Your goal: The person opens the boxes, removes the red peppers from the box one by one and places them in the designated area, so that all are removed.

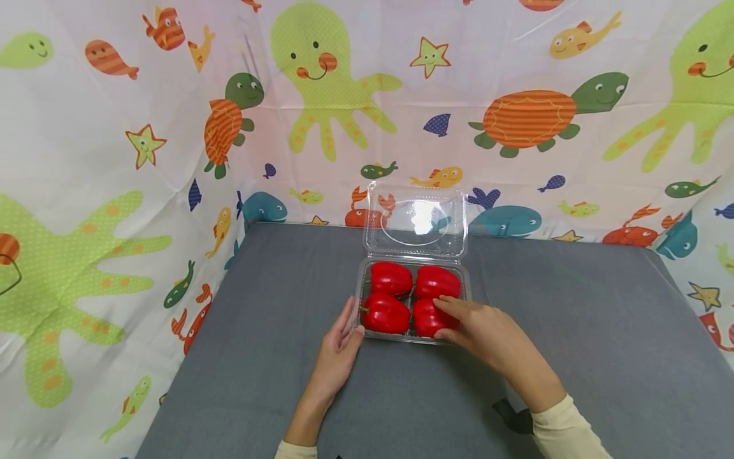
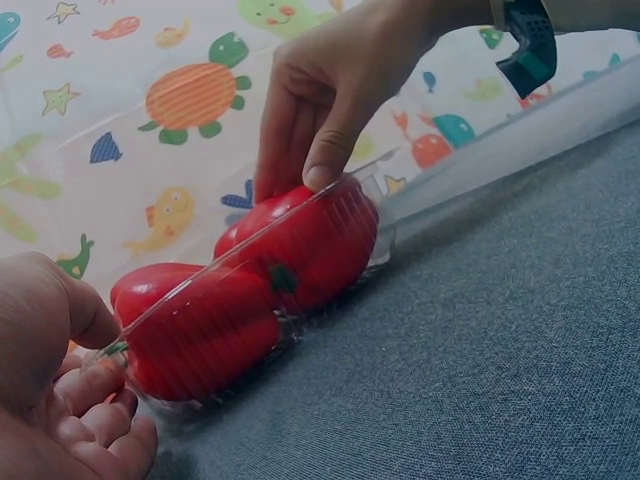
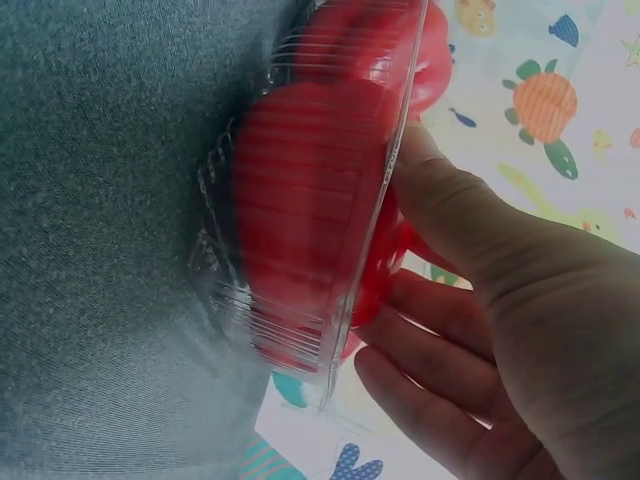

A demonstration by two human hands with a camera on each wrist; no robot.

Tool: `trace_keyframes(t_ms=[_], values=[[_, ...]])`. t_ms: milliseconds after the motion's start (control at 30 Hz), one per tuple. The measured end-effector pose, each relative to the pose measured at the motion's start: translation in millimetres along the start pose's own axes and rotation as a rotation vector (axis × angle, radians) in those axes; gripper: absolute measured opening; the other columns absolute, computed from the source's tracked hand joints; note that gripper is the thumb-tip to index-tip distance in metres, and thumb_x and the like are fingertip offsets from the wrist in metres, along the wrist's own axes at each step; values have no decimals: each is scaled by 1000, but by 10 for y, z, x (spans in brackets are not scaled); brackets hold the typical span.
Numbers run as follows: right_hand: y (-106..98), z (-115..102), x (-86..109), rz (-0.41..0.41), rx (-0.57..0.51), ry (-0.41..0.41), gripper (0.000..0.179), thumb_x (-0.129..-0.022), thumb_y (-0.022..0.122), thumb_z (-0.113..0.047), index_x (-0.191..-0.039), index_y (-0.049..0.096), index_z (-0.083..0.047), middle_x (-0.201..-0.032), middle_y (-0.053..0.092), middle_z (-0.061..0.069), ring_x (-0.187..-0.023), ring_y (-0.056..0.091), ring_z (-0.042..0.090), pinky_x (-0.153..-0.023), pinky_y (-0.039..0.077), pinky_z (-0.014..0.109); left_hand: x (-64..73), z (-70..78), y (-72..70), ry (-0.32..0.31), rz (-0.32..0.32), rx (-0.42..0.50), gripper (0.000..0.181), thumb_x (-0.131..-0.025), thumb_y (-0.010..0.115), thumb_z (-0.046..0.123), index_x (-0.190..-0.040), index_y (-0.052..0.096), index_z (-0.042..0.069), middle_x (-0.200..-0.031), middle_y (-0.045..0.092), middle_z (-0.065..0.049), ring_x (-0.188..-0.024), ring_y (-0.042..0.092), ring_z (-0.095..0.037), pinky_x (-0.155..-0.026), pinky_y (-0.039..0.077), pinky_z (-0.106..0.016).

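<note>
A: how many red bell peppers [image 1: 387, 313]?
B: four, all in one plastic clamshell [image 1: 395, 337] near the tabletop [image 1: 287, 306]'s far edge
A: hands?
B: two, apart. left hand [image 1: 339, 347] pinches the clamshell's left edge, right hand [image 1: 484, 328] grips the near-right pepper [image 1: 427, 319]

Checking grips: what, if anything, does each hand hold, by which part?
Right hand: the near-right red pepper, by its right end. Left hand: the clear container, at its near-left corner.
</note>
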State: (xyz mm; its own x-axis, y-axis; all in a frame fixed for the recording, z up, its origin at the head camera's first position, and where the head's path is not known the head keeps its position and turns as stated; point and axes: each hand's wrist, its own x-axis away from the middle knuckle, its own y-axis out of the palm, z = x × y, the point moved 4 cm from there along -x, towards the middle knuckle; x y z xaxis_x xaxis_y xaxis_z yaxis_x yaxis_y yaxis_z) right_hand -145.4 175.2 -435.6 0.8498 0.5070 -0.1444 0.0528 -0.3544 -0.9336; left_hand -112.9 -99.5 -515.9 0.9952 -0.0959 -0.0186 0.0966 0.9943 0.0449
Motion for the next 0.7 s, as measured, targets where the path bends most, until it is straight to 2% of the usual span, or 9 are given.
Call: trace_keyframes(t_ms=[200,300,467,700], values=[[-14,-7,3,-4,-1,29,69,-82,93,-37,-141,69,-9,-125,76,14,-103,76,32,-85,65,46,-3,7,10,6,-7,-2,63,-111,55,14,-169,28,17,-170,33,1,-156,31,-11,-120,33,-28],[-22,-25,-3,-14,-7,61,69,-83,92,-38,-140,68,-8,-118,77,13,-92,74,26,-81,66,43,-8,13,9,4,-3,-4,63,-111,56,14,-168,29,18,-170,34,2,-156,31,-10,-120,34,-28],[-22,-73,-33,-40,-6,130,68,-84,90,-43,-136,67,-5,-94,76,4,-71,63,13,-69,62,32,-2,19,8,3,-3,1,63,-111,56,14,-168,30,18,-170,34,4,-156,32,-9,-119,35,-27],[40,-186,-101,-25,35,248,75,-83,86,-58,-125,68,1,-82,73,8,-62,64,18,-61,63,36,12,16,12,11,-9,-6,63,-111,55,13,-169,28,18,-171,33,3,-156,31,-11,-120,34,-28]])
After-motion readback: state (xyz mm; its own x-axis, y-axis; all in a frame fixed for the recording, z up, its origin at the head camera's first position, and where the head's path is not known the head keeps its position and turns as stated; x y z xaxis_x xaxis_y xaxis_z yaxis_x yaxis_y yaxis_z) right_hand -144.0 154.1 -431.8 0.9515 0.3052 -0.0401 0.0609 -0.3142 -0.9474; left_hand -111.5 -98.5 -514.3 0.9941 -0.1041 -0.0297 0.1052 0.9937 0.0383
